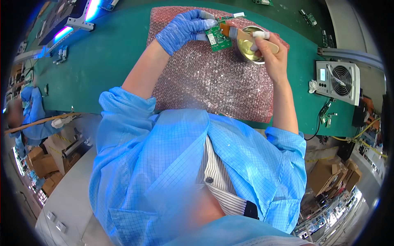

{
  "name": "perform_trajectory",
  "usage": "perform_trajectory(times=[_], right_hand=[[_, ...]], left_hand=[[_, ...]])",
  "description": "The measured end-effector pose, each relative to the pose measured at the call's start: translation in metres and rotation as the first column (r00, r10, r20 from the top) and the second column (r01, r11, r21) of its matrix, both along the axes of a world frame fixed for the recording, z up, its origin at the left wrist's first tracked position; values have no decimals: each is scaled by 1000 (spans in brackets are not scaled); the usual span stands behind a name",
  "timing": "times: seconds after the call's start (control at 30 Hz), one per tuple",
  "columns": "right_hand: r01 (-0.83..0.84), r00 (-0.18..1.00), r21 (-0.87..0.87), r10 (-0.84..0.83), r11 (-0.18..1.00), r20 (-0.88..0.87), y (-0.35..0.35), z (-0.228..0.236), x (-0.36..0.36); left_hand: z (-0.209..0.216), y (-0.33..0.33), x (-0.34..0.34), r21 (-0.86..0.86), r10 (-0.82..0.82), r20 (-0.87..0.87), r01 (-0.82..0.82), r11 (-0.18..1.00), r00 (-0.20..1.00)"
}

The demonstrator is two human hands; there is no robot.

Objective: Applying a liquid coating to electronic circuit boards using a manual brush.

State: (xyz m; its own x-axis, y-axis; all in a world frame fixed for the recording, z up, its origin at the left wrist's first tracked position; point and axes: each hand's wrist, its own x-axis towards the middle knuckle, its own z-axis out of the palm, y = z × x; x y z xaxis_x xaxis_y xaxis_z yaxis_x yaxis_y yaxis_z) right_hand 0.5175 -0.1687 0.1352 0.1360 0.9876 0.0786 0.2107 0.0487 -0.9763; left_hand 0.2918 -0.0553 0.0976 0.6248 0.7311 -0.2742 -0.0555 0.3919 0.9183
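Head view: left hand [186,30], in a blue knit glove with pale fingertips, pinches the green printed circuit board [220,42] at its left side, fingers closed on the edge. Right hand [269,49], bare palm, white covers on some fingertips, is closed around the pale handle of a flat brush [246,37], tan bristles pointing left at the board. Step in hand looks like brushing the board's face, probably with liquid from the bowl; bristles lie over the board's upper right part, contact likely but I can't confirm it. Next move, my judgement: keep my left pinch steady and draw the brush lightly across the face, minding the small components.

Board sits between my two hands, held up over the bubble wrap, right beside my left fingertips and just left of the brush head. A narrow green strip with a white end [238,15] shows above it; can't tell if it's the same board.

Round metal bowl [257,62] with yellowish liquid [247,50] is under and beside my right hand, partly hidden by it. Pink bubble wrap [209,82] spreads below, on a green tabletop [98,74]. Farther right: boxy fan unit [340,82], with small loose boards [327,119] near it. Upper left: glowing light bar [62,34]
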Motion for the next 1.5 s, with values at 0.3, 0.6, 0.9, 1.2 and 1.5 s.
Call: perform_trajectory(times=[0.3, 0.6, 0.9, 1.2, 1.5], right_hand=[[72, 989, -77, -81, 994, -120, -21, -17, -14], [211, 967, -52, -216, 976, -132, -17, -18, -45], [224, 953, -68, -233, 972, -194, -6, -24, -52], [211, 954, -78, -222, 974, -201, -8, -19, -55], [413, 890, -91, -423, 906, -172, -25, -32, -27]], left_hand=[[-17, 2, -10, -45, 201, 127, -197, 979, 971], [-21, -4, -5, -102, 386, 157, -374, 922, 909], [-21, -2, -5, -42, 425, 128, -423, 905, 896], [-41, 63, -33, -10, 537, 154, -542, 840, 830], [-123, 223, -178, 515, 845, -508, -727, 455, 168]])
